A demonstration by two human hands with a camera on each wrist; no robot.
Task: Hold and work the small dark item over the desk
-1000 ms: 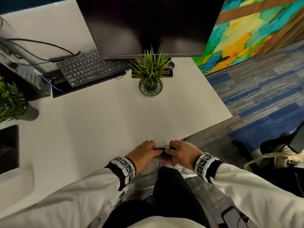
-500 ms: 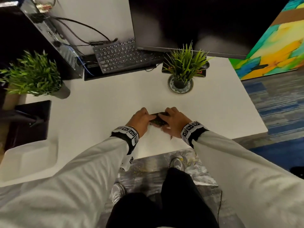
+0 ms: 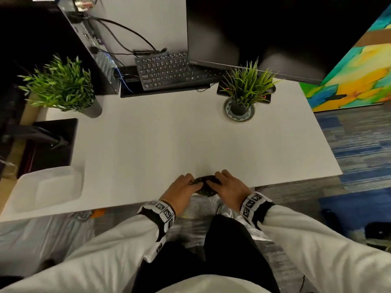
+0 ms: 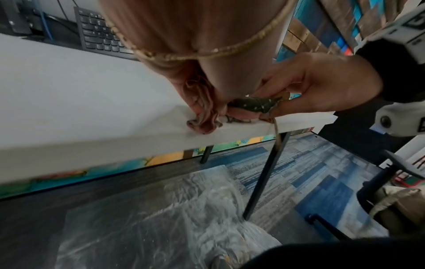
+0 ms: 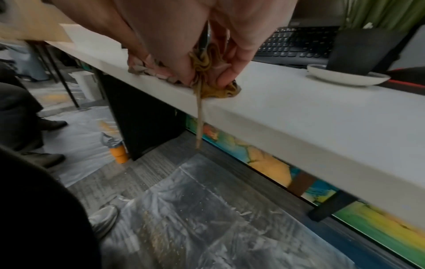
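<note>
Both hands meet at the near edge of the white desk (image 3: 169, 144), bunched over a small dark cloth (image 3: 204, 187) with pale dots. The left hand (image 3: 181, 192) has its fingers (image 4: 202, 109) curled down into the left end of the cloth, pressing the gathered folds against the desktop. The right hand (image 3: 227, 187) pinches the other end between thumb and curled fingers (image 5: 232, 72), so the cloth sits squeezed between the two hands, with only a narrow strip of it showing in the gap (the pink and mustard folds in the wrist views seem to be its underside). A thin cord (image 5: 198, 118) hangs from the right hand's grip, straight down past the edge of the desk. The cloth itself rests on the desktop right at the rim, close to the person's body.

Farther back stand a potted plant (image 3: 246, 87) on a saucer (image 3: 239, 117), a black keyboard (image 3: 167, 70) and a dark monitor (image 3: 243, 32). A second plant (image 3: 59, 85) stands at the left, and a white tray (image 3: 48, 187) lies near the left front corner. Clear plastic sheet (image 5: 207, 218) covers the floor under the desk.
</note>
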